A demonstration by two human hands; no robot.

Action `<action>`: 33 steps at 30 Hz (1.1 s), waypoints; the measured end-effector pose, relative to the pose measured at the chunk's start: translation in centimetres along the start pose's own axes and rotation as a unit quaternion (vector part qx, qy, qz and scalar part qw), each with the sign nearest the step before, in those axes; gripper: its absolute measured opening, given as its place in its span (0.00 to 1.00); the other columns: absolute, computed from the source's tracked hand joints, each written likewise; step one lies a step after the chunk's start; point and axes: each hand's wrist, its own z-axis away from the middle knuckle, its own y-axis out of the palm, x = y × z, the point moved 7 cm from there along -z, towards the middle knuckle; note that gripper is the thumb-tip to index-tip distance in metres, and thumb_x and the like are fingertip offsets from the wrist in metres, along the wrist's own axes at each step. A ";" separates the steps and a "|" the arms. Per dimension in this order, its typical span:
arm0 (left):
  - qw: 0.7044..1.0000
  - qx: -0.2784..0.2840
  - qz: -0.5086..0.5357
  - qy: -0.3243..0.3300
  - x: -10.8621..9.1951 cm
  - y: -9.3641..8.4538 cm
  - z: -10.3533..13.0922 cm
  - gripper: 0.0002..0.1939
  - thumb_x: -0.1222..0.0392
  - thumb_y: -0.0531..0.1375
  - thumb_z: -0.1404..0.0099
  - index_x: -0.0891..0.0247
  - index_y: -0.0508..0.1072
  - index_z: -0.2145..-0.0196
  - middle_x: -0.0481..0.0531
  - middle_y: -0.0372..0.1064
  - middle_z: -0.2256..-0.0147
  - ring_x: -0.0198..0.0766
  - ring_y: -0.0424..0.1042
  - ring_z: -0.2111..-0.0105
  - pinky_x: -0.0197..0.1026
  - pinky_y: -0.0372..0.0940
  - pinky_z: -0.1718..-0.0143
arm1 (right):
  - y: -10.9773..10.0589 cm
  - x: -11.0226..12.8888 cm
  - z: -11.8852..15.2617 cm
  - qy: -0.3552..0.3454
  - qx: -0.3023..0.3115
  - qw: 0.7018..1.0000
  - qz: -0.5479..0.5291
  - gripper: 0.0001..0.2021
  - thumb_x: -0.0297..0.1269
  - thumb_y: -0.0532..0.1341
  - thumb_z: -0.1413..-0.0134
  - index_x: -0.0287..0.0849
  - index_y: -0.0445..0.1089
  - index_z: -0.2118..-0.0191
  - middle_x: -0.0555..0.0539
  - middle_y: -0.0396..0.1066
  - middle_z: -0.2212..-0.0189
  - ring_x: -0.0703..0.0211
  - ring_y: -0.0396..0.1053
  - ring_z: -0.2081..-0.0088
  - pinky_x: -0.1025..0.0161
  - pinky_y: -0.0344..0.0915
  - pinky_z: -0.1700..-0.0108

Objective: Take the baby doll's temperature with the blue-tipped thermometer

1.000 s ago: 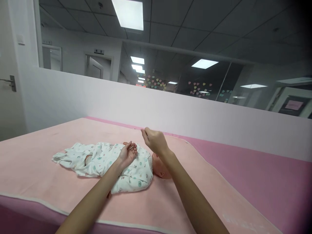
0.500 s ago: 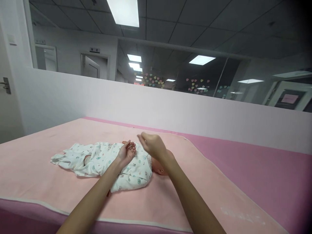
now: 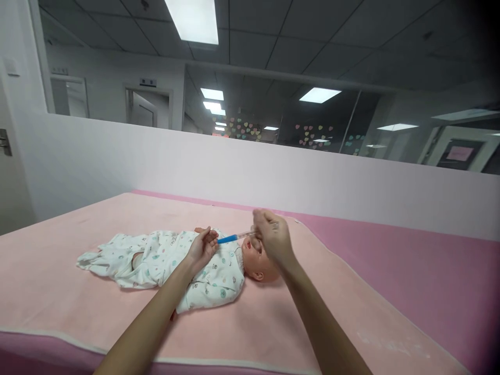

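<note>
Right hand [image 3: 272, 239] dropped over doll's head [image 3: 257, 263], pinching blue-tipped thermometer [image 3: 234, 237] pointing 9 o'clock. Left hand [image 3: 202, 247] loosely curled, empty, on doll's chest [image 3: 211, 273].

A thin glass thermometer [image 3: 234, 237] with a blue end lies nearly level in the air just above the doll's [image 3: 187, 263] chest, its blue end pointing to the left hand [image 3: 203, 247] and its clear end pinched in the fingers [image 3: 260, 221] of the right hand [image 3: 271, 239]. The doll lies on its back on the pink mat [image 3: 58, 281], head to the right and feet to the left, dressed in a white printed romper. The left hand rests on its chest, palm up with fingers loosely curled, touching the romper and close to the blue end.
</note>
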 end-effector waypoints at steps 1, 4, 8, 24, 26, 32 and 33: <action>1.000 0.002 -0.007 0.001 0.0 0.0 0.0 0.07 0.65 0.55 0.41 0.67 0.66 0.76 0.50 0.67 0.79 0.28 0.66 0.81 0.30 0.64 0.80 | -0.6 0.3 -0.2 0.011 0.000 0.999 -0.034 0.18 0.48 0.53 0.47 0.45 0.53 0.81 0.61 0.46 0.91 0.72 0.47 0.90 0.73 0.46 0.88; 1.000 -0.004 -0.029 0.008 0.0 -0.1 0.0 0.09 0.64 0.55 0.40 0.67 0.66 0.77 0.50 0.67 0.79 0.29 0.66 0.81 0.30 0.64 0.80 | -1.8 0.5 -1.7 0.011 -0.007 0.999 -0.040 0.21 0.52 0.46 0.45 0.46 0.52 0.82 0.62 0.40 0.93 0.71 0.40 0.92 0.72 0.44 0.89; 0.999 -0.012 -0.051 0.014 -0.1 0.1 0.2 0.09 0.64 0.55 0.40 0.67 0.66 0.77 0.50 0.67 0.79 0.28 0.65 0.81 0.30 0.63 0.80 | -1.7 -1.7 -3.0 -0.013 -0.028 0.998 0.060 0.21 0.48 0.51 0.48 0.46 0.54 0.88 0.62 0.46 0.95 0.72 0.43 0.90 0.73 0.48 0.88; 0.996 0.002 -0.089 0.019 0.2 0.7 0.4 0.07 0.62 0.57 0.42 0.67 0.65 0.76 0.49 0.66 0.78 0.27 0.64 0.82 0.30 0.61 0.80 | 3.4 4.1 0.0 -0.095 0.086 0.990 0.062 0.17 0.43 0.57 0.49 0.41 0.58 0.83 0.59 0.49 0.89 0.73 0.46 0.86 0.73 0.46 0.83; 0.996 0.001 -0.090 0.027 0.2 0.6 0.4 0.07 0.62 0.57 0.42 0.67 0.65 0.76 0.49 0.66 0.78 0.27 0.64 0.82 0.30 0.61 0.80 | 3.3 6.8 0.5 -0.099 0.118 0.988 -0.004 0.18 0.47 0.51 0.46 0.43 0.57 0.81 0.61 0.45 0.90 0.72 0.44 0.89 0.72 0.45 0.85; 0.996 0.010 -0.085 0.017 0.2 0.6 0.4 0.09 0.60 0.58 0.43 0.68 0.66 0.76 0.49 0.65 0.78 0.27 0.64 0.81 0.30 0.62 0.78 | 2.9 4.5 -1.0 -0.081 0.077 0.990 0.084 0.21 0.47 0.44 0.43 0.46 0.53 0.84 0.62 0.40 0.92 0.71 0.41 0.91 0.71 0.44 0.88; 0.996 0.010 -0.086 0.014 0.3 0.6 0.3 0.09 0.60 0.58 0.43 0.68 0.66 0.76 0.49 0.66 0.77 0.27 0.64 0.81 0.30 0.62 0.78 | 3.2 3.2 -1.0 -0.077 0.078 0.987 0.116 0.20 0.44 0.48 0.44 0.46 0.54 0.85 0.62 0.43 0.92 0.71 0.43 0.90 0.71 0.45 0.88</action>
